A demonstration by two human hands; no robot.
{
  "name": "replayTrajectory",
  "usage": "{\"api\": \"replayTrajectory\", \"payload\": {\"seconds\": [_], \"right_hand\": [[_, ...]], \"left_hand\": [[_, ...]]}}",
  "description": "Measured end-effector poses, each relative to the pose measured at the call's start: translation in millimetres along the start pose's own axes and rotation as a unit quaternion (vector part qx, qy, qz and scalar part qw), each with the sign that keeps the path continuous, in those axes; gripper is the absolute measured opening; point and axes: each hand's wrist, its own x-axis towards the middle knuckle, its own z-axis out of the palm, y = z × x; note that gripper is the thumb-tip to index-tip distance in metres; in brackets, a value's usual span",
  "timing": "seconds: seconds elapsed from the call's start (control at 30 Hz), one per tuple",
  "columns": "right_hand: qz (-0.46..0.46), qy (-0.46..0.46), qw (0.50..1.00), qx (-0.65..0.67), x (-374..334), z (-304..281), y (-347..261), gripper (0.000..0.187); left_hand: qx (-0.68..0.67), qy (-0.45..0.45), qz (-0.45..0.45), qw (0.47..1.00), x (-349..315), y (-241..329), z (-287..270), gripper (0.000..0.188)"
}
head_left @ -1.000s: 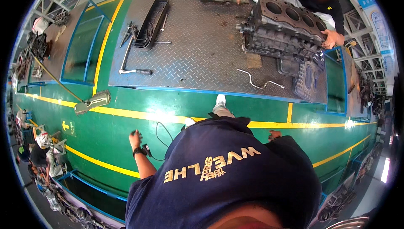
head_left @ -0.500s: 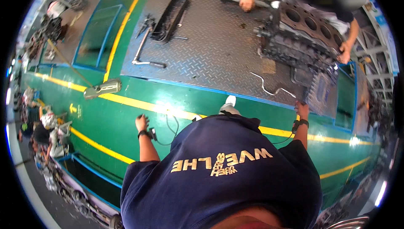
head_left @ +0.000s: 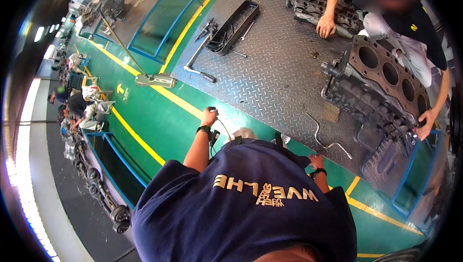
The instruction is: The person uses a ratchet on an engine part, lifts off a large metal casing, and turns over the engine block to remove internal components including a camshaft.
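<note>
While the head view looks down over the person's navy shirt (head_left: 251,199), we have two bare hands well apart, one on each side of the body! Out on the left, the left hand (head_left: 209,116) hangs over the green floor (head_left: 159,127), fingers curled, short of the bench edge; whether anything sits in that curl, I cannot tell. A dark strap (head_left: 203,129) rings its wrist, and a thin cable (head_left: 226,129) loops close by.

Over to the right hand (head_left: 316,161), small in the picture and half bunched, right by the near edge of the steel bench (head_left: 270,74); contact, or any grip, I can't call from here. Just beyond it lies the crank-shaped rod (head_left: 318,134), flat on the tread plate, between that hand and the big engine block (head_left: 359,88) with its row of round bores facing up!

Beyond the left hand, there's a ratchet wrench (head_left: 207,77) on the bench, then a long black tray (head_left: 223,50) with a slim spanner (head_left: 248,30) alongside. And across the bench, a co-worker leans in: one hand (head_left: 326,26) beside the cylinder head (head_left: 323,9), the other hand (head_left: 424,124) at the block's far right end!
</note>
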Motion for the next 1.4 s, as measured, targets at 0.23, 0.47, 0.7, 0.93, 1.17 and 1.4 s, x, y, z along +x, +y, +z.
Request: {"api": "replayTrajectory", "payload": {"seconds": [0.23,0.47,0.7,0.93,1.17,1.4], "right_hand": [[0.166,0.052,0.982,0.068,-41.9,-20.7,-13.8,0.027],[0.143,0.082,0.98,0.107,-23.5,-24.5,-36.2,0.035],[0.09,0.084,0.986,0.117,-36.0,-14.8,-79.2,0.033],[0.063,0.113,0.991,0.019,-44.9,-20.5,-83.2,0.027],[-0.138,0.197,0.942,-0.235,-55.2,-9.7,-90.1,0.021],[0.014,0.311,0.945,0.097,-88.7,54.3,-106.8,0.03]], "left_hand": [[0.058,0.031,0.081,0.995,26.9,56.2,14.1,0.033],[0.08,-0.006,0.071,0.994,72.2,90.0,39.1,0.042],[0.115,0.062,0.11,0.985,130.7,122.7,24.0,0.047],[0.098,0.155,0.024,0.983,218.8,121.5,-46.5,0.043],[0.002,-0.063,0.12,0.991,225.4,126.7,10.2,0.034],[-0.023,-0.253,0.096,0.962,214.4,171.7,65.2,0.033]]}}
